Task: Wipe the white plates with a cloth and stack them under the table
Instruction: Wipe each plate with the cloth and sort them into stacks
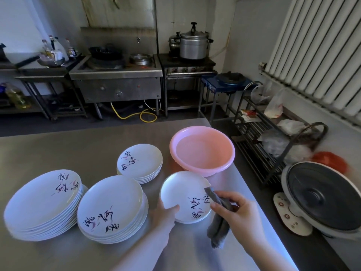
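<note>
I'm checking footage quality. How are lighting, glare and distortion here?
Head view: dim and bluish; pale glare along the steel table edge; wide-angle bending of the radiator; the plate held by the left hand stays sharp.

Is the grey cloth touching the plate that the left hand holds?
Touching. The head view shows the grey cloth, gripped by the right hand, lying on the plate near its right rim, while the left hand grips the near edge.

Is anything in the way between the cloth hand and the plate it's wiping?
No. The right hand holds the grey cloth right on the rim of the small white plate with dark painted writing. The left hand grips that plate's near-left edge, clear of the cloth.
</note>
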Demonstrator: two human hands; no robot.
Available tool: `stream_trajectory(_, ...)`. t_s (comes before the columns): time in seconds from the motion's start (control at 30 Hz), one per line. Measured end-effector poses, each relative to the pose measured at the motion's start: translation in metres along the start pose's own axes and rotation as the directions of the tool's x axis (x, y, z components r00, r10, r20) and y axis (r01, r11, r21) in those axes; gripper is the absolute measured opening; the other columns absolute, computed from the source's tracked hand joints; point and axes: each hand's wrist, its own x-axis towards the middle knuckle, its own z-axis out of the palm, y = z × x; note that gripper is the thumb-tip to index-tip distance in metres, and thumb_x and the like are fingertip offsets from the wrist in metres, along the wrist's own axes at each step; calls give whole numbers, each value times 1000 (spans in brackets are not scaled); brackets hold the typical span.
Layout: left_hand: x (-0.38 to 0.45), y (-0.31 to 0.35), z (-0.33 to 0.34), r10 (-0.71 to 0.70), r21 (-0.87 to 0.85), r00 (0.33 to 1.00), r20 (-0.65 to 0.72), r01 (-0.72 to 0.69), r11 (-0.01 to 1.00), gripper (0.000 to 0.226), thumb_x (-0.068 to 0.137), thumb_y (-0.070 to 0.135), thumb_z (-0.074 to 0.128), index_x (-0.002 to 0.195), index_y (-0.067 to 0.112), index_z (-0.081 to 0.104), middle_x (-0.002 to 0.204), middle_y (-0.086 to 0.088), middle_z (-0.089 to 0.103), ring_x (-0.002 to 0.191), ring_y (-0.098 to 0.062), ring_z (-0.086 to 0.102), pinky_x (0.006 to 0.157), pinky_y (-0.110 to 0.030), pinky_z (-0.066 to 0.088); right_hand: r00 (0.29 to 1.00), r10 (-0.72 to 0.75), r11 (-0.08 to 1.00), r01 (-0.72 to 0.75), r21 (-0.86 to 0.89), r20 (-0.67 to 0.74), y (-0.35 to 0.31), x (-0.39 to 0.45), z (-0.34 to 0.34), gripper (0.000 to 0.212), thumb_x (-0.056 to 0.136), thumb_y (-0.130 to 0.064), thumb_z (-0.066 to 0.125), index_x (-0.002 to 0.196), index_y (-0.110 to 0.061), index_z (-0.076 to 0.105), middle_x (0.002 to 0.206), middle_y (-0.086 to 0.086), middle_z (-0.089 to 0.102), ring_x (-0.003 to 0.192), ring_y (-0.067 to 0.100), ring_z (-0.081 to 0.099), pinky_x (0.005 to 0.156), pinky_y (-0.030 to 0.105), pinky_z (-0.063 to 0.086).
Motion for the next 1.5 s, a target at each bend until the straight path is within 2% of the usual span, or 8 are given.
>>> stream_trajectory(0.2,-10,19,-22,180,82,983,37,-183,980,42,72,38,69,108,37,48,121,0,39,107,-17,50,99,-47,48,1000,7,1000,-7,-6,-2,-1,13,22,28,70,-7,85,86,-29,76,83,-11,74,78,12,70,74,34,53)
stream_trajectory(0.37,25,76,-87,542,241,838,-54,-516,822,42,89,13,65,127,27,52,120,5,43,90,-2,56,77,-12,40,989,-142,986,145,-84,38,-24,43,59,30,79,-10,78,91,-36,71,93,-16,70,83,-2,64,80,22,51)
stream_trajectory(0.53,108,92,-142,482,606,873,-69,-347,716,28,91,19,59,116,32,61,120,5,56,96,-12,60,86,-34,50,943,-266,935,303,-184,199,-39,78,115,30,84,-5,69,98,-32,70,105,-18,61,90,-6,59,75,3,38)
stream_trajectory(0.77,170,85,-157,265,779,959,-99,-91,620,35,92,37,56,125,25,52,125,4,53,106,-18,58,80,-31,46,930,-266,895,336,-293,253,-25,109,162,32,77,0,73,103,-19,74,99,-13,62,97,11,60,84,5,35)
stream_trajectory(1.07,194,86,-152,117,643,970,-213,49,764,43,80,36,70,102,0,60,87,-10,67,68,-24,61,49,-25,30,947,-223,919,283,-275,229,-14,114,169,31,75,2,74,99,-19,76,97,-11,65,91,2,60,80,3,37)
stream_trajectory(1.27,190,103,-145,45,351,958,-283,60,934,16,84,7,68,74,5,56,79,-10,60,68,-25,57,59,-27,44,957,-178,938,235,-256,227,-16,111,162,31,78,3,71,99,-20,75,97,-18,62,93,-12,55,77,-1,34)
stream_trajectory(1.37,181,113,-139,43,85,950,-308,-18,996,21,85,-4,61,69,8,55,79,-11,62,76,-30,62,77,-47,59,961,-171,943,223,-247,217,-19,106,155,31,80,2,71,99,-22,74,99,-18,62,92,-12,56,76,-1,34)
stream_trajectory(1.5,154,123,-130,66,-144,960,-272,-108,984,19,86,-10,51,94,7,53,92,-9,59,62,-25,64,70,-49,60,965,-111,965,162,-208,238,-23,95,139,28,85,-5,67,96,-31,69,95,-1,68,83,1,65,80,8,42)
